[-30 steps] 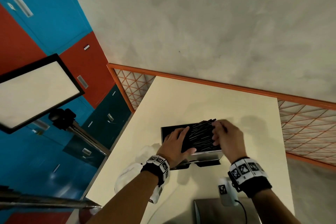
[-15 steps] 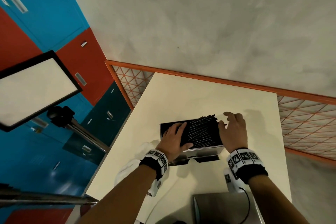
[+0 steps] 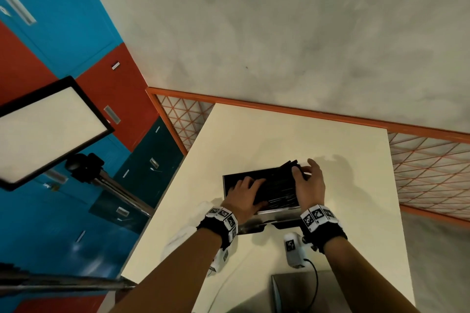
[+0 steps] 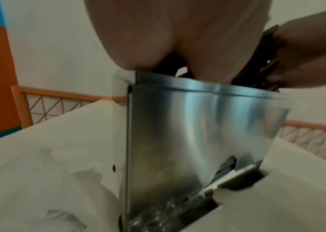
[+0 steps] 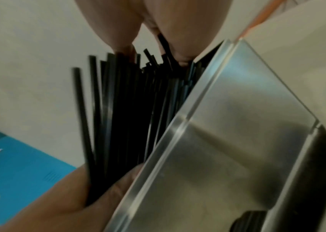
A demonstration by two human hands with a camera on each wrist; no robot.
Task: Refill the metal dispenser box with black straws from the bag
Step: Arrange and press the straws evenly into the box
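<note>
The metal dispenser box (image 3: 277,209) stands on the cream table (image 3: 279,140), its top open and full of black straws (image 3: 277,190). My left hand (image 3: 248,185) lies flat on the straws at the box's left half and presses them down. At the box's right end my right hand (image 3: 304,169) curls thumb and fingers round the straw ends (image 3: 288,165) that stick up over the rim. The right wrist view shows the straws (image 5: 128,109) fanned out beside the steel wall (image 5: 227,141). In the left wrist view the box front (image 4: 198,133) fills the middle.
A crumpled white plastic bag (image 3: 183,239) lies left of the box by the table's left edge. A flat metal lid (image 3: 292,292) sits at the near edge. A light panel (image 3: 45,129) on a stand is off the table's left; an orange railing (image 3: 305,112) runs behind.
My right hand slid off the straws to the box's right end and now curls round the raised straw ends. The left hand stayed flat on the straws.
</note>
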